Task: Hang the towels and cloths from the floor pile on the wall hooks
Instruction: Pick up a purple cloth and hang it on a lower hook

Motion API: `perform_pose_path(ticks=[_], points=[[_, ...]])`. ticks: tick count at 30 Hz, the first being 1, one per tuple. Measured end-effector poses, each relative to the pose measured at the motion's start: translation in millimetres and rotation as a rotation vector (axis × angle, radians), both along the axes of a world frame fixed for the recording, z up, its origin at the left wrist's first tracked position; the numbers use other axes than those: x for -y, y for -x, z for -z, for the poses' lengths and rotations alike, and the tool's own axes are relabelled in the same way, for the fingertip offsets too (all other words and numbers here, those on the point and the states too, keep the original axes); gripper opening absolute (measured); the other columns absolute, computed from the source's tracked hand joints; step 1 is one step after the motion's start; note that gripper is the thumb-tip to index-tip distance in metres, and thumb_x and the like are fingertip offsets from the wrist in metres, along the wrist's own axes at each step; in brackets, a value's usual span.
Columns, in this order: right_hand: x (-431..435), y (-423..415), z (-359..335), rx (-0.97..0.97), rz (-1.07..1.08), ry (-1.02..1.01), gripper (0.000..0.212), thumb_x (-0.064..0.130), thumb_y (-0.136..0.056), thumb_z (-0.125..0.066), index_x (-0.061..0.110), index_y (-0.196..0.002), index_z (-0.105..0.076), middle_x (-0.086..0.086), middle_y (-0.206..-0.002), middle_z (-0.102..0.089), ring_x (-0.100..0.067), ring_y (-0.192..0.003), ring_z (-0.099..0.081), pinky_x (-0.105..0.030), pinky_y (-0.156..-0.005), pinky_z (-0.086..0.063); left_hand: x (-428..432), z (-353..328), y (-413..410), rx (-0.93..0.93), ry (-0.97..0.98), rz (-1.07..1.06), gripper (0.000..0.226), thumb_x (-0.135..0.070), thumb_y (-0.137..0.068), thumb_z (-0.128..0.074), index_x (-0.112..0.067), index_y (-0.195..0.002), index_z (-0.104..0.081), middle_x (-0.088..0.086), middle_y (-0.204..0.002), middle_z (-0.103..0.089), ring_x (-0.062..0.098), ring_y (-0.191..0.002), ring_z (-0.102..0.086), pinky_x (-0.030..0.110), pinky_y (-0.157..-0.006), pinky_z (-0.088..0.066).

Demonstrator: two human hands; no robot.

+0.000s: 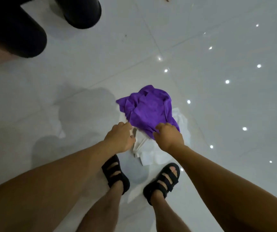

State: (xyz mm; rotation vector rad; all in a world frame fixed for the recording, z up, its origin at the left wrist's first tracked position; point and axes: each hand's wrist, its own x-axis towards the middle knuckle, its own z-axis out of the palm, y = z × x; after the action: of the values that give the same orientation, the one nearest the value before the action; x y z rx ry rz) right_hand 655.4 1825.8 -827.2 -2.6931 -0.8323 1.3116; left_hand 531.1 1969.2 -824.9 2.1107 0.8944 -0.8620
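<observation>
Feet in black sandals [116, 173] stand just beside the pile. Both arms reach down to it. The right hand [169, 137] curls its fingers on the near edge of the purple cloth [147, 109] and seems to pinch it. The left hand [120, 138] is curled too, right where purple meets white, but I cannot tell what it holds. The purple cloth lies crumpled on top of the white cloths [151, 156] on the shiny floor [218, 114]. This looks like the pick-up step. Next, the hands need a firm hold, then a lift. No hooks show. Far off stand two dark round things [82, 12].
</observation>
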Motion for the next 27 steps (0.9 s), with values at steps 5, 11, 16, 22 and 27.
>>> perform_pose_path(ticks=[5, 11, 16, 22, 27], points=[[-12, 2, 138, 0.041, -0.050, 0.034, 0.038, 0.038, -0.094, -0.050, 0.015, -0.124, -0.054, -0.012, -0.122, -0.052, -0.033, -0.115, -0.048, -0.038, -0.084, -0.044, 7, 124, 6, -0.004, 0.014, -0.059, 0.049, -0.033, -0.089, -0.055, -0.021, -0.134, -0.043, 0.007, -0.133, -0.046, 0.027, -0.119, -0.047, 0.039, -0.095, -0.044], [-15, 8, 206, 0.080, -0.080, 0.097, 0.033, 0.033, -0.095, -0.049, 0.012, -0.119, -0.056, -0.014, -0.121, -0.056, -0.033, -0.114, -0.050, -0.036, -0.085, -0.043, 11, 180, 23, -0.023, -0.014, -0.142, 0.051, -0.035, -0.089, -0.056, -0.021, -0.136, -0.042, 0.005, -0.134, -0.046, 0.026, -0.118, -0.049, 0.038, -0.093, -0.045], [-18, 6, 142, -0.018, 0.194, -0.195, 0.022, 0.028, -0.097, -0.046, 0.007, -0.097, -0.054, -0.015, -0.097, -0.063, -0.035, -0.093, -0.058, -0.040, -0.081, -0.044, 6, 132, 21, -0.007, -0.010, -0.176, 0.052, -0.034, -0.089, -0.055, -0.020, -0.136, -0.040, 0.005, -0.135, -0.046, 0.024, -0.115, -0.052, 0.035, -0.088, -0.046], [-23, -26, -20, -0.120, 0.362, -0.477, 0.023, 0.027, -0.102, -0.039, 0.010, -0.089, -0.047, 0.002, -0.076, -0.055, -0.008, -0.068, -0.056, -0.030, -0.066, -0.050, -13, -14, -22, 0.164, 0.041, -0.250, 0.073, -0.032, -0.087, -0.063, -0.023, -0.147, -0.022, 0.005, -0.144, -0.038, 0.024, -0.125, -0.046, 0.039, -0.099, -0.043], [-44, -63, -180, -0.062, 0.224, -0.651, 0.017, 0.030, -0.100, -0.045, 0.023, -0.088, -0.054, 0.013, -0.083, -0.058, 0.001, -0.080, -0.054, -0.009, -0.065, -0.039, -35, -159, -60, 0.336, 0.074, -0.241, 0.083, -0.032, -0.082, -0.068, -0.033, -0.149, -0.019, 0.003, -0.143, -0.037, 0.023, -0.120, -0.051, 0.043, -0.097, -0.046]])
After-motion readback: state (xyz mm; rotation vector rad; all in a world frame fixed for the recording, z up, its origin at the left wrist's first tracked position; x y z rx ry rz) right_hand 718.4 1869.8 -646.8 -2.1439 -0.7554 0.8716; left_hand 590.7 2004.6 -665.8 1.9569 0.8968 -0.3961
